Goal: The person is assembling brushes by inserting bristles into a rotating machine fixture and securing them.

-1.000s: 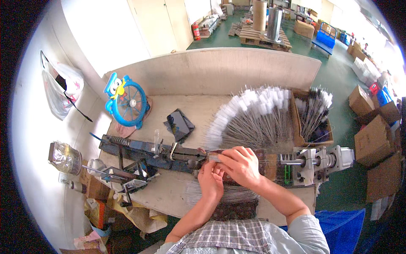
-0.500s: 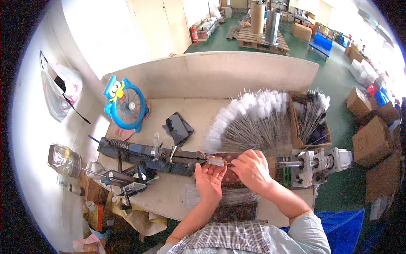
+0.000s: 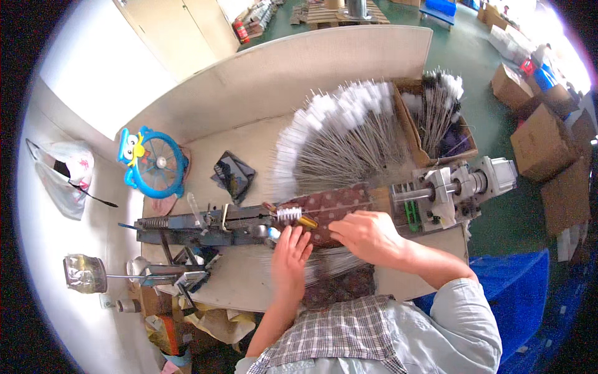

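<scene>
A blue owl-shaped fan (image 3: 152, 163) stands far left on the table (image 3: 249, 149). Along the dark machine rail (image 3: 205, 225), a small white bristle brush (image 3: 288, 215) sits just above the left hand (image 3: 290, 258), fingers spread flat. The right hand (image 3: 367, 237) rests loosely curled on brown dotted cloth (image 3: 333, 202), before fanned wire brushes (image 3: 349, 137)

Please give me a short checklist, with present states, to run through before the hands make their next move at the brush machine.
1. Left hand flat by the small white brush on the machine rail: ok.
2. Right hand resting on the patterned cloth: ok.
3. Fingers away from the metal drive head: ok.
4. Brush seated in the rail: cannot tell.
5. Finished brushes fanned within reach: ok.
6. Loose wires lying under the hands: ok.
</scene>
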Tool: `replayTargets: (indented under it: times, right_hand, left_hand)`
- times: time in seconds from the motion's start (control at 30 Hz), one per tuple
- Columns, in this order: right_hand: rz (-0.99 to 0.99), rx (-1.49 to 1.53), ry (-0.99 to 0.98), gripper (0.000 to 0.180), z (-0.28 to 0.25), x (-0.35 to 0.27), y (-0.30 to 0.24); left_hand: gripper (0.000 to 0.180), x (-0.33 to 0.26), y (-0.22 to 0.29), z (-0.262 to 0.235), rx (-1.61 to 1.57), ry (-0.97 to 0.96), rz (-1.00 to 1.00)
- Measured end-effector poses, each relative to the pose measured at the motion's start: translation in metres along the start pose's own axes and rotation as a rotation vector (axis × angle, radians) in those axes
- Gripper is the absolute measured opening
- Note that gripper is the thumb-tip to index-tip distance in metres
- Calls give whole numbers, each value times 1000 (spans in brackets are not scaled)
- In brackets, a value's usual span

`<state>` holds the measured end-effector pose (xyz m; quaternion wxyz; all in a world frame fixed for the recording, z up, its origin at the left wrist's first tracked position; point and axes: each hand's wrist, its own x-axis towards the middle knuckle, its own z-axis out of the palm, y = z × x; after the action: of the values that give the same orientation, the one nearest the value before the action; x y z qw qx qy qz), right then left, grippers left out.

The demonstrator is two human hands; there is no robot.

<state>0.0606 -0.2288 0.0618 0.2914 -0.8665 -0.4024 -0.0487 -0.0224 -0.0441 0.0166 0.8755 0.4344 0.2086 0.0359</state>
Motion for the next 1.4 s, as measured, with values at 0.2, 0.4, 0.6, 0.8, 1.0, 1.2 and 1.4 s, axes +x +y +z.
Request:
replayTargets:
  times: [0.2, 0.4, 0.6, 0.8, 1.0, 1.2, 1.4]
  right_hand:
    - [183, -133, -523, 16, 45, -44, 32]
    - [114, -187, -379, 17, 22, -34, 15]
    - [117, -176, -380, 16, 15, -33, 9]
    - [168, -189, -341, 12, 17, -39, 17]
    - [153, -192, -262, 6, 14, -45, 28]
    - [74, -257, -246, 14, 0, -56, 25]
    - [250, -244, -339, 19, -8, -58, 15]
  left_hand:
    - [37, -19, 13, -110, 32, 395, 135]
    - [38, -70, 62, -323, -222, 406, 456]
    - [38, -82, 99, -358, -61, 1012, 441]
    - [30, -60, 49, -262, -192, 861, 509]
    - [26, -26, 7, -133, -217, 460, 44]
    - [22, 9, -17, -12, 121, 178, -82]
    - [36, -14, 89, 21, -870, -266, -370]
